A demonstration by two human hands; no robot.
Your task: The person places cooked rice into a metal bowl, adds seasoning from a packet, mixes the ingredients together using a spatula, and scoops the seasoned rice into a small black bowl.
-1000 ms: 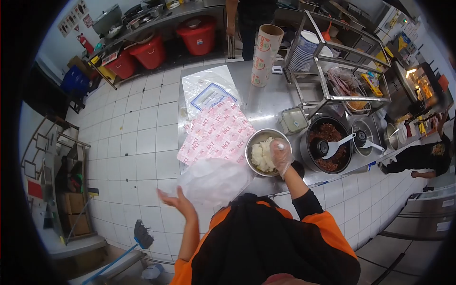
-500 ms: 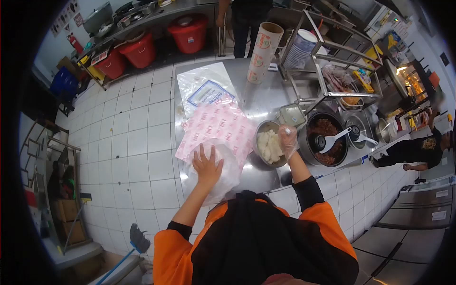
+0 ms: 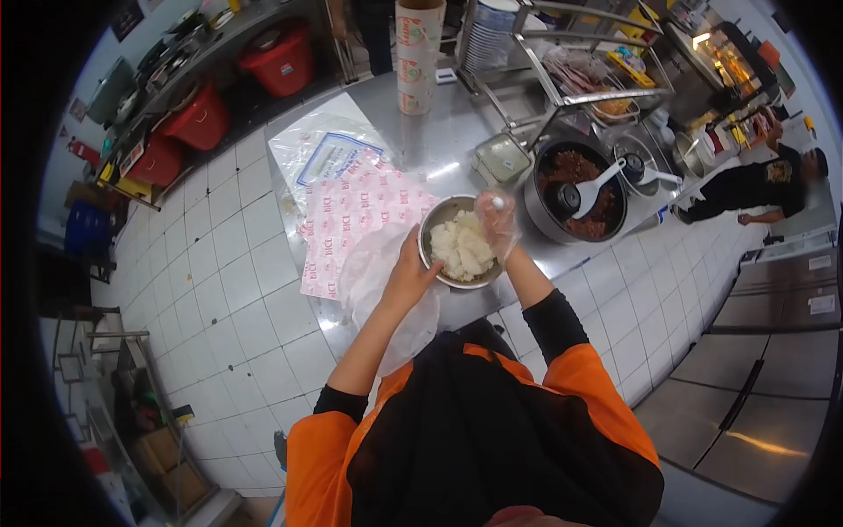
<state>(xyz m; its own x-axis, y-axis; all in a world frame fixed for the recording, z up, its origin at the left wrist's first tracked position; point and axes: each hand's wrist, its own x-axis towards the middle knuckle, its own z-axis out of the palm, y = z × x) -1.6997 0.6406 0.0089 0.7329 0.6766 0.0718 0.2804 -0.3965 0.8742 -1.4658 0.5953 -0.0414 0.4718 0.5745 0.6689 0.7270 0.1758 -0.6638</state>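
Note:
A steel bowl [image 3: 425, 256] of white, rice-like food [image 3: 461, 247] stands at the table's near edge. My bare left hand [image 3: 411, 274] grips its left rim, thumb over the edge and fingers along the outer wall. At the right rim is my right hand [image 3: 498, 227] in a clear plastic glove, fingers closed. A small white end shows at the top of that fist; the rest of what it holds is hidden. Left of the bowl lie pink-printed paper sheets [image 3: 338, 230] and a crumpled translucent plastic bag [image 3: 386, 307], partly under my left forearm.
To the right stands a dark pot [image 3: 533, 211] of reddish-brown food with a white ladle [image 3: 601, 189]. Behind are a lidded container [image 3: 502, 158], a metal rack [image 3: 527, 66] and a tall printed roll [image 3: 417, 61]. A co-worker [image 3: 777, 180] stands at far right.
My left hand has moved right from the plastic bag to the bowl's left rim. My right hand stays at the bowl. The view has shifted, so the table appears farther left.

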